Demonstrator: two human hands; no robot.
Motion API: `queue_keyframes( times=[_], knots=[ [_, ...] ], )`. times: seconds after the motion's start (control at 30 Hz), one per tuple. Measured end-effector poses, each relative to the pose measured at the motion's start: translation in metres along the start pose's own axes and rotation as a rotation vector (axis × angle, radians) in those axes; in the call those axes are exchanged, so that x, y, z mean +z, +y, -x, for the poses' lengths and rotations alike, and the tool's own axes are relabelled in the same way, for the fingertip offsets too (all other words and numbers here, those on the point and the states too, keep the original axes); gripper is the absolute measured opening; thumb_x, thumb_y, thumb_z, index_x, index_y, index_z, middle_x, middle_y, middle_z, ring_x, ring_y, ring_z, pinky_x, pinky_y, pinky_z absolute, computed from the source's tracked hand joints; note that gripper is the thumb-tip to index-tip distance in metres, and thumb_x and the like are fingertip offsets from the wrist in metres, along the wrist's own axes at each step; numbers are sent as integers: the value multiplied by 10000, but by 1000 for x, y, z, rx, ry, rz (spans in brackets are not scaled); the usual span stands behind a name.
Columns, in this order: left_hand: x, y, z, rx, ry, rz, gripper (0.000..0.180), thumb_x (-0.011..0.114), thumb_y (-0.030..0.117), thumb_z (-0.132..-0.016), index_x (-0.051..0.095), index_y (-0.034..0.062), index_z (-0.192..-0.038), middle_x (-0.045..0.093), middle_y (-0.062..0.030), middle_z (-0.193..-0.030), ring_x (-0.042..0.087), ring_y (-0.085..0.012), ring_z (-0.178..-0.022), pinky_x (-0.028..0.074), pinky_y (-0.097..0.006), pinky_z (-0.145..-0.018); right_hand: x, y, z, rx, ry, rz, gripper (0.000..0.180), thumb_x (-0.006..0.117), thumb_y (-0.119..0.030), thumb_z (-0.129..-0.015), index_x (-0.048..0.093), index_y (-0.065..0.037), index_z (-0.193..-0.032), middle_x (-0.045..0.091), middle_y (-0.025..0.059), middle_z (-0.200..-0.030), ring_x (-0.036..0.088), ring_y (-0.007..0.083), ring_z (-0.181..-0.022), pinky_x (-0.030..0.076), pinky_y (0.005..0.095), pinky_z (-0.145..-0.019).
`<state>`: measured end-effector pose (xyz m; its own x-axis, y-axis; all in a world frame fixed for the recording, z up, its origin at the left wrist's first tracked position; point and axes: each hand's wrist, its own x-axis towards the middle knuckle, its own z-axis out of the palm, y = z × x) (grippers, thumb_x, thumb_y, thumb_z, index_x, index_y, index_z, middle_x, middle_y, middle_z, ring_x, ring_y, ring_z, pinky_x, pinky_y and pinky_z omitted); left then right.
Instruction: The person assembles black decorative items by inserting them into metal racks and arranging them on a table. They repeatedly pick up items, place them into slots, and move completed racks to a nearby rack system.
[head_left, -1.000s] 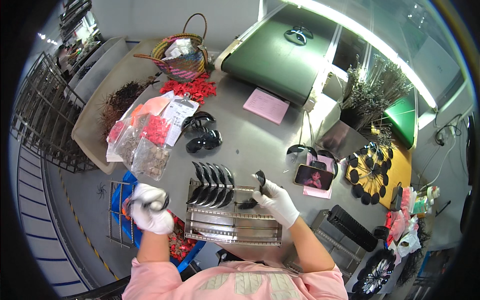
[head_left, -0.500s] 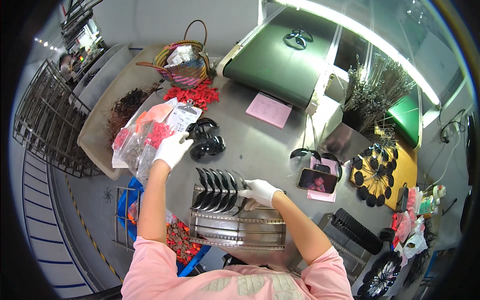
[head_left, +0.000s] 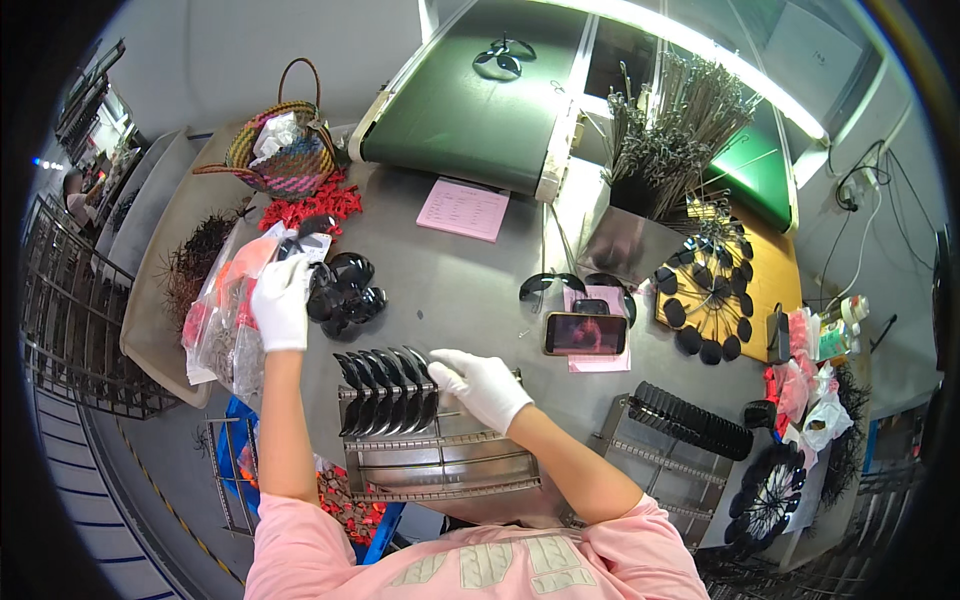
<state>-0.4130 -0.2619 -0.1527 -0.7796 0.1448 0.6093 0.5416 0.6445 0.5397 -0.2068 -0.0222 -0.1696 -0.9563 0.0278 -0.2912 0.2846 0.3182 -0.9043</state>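
Grip of the left hand: fingers bent at a single dark curved piece, far left on the counter; whether it is held, I cannot tell from where I stand. Right hand: thumb and forefinger slightly parted beside the rightmost of the black lenses, nothing seen between them. Those lenses, roughly six, stand in a row in the left part of the near metal rack. Obstructions: the left hand hides part of the plastic bags; the right hand hides part of the rack's far rail; a black pile lies just right of the left hand. Counted: one woven basket, one lit phone, one second rack at right.
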Motion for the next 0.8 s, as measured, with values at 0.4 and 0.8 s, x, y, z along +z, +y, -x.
queue_keyframes(
  times=[0.4,0.8],
  knots=[
    [-39,105,131,-407,-182,768,186,729,18,-883,717,-36,-1061,724,-94,-1018,676,-167,-935,529,-295,-839,21,-31,16,-172,-471,-1111,442,528,-311,-1061,551,-15,-1388,681,56,-922,626,119,-869,482,260,-825],
    [-59,95,128,-716,-42,751,337,485,309,-1097,567,92,-853,442,45,-561,349,-35,-448,246,-219,-430,-16,32,13,66,21,-472,292,671,-254,-994,688,-69,-1220,662,-20,-911,509,43,-690,498,227,-644]
  ],
)
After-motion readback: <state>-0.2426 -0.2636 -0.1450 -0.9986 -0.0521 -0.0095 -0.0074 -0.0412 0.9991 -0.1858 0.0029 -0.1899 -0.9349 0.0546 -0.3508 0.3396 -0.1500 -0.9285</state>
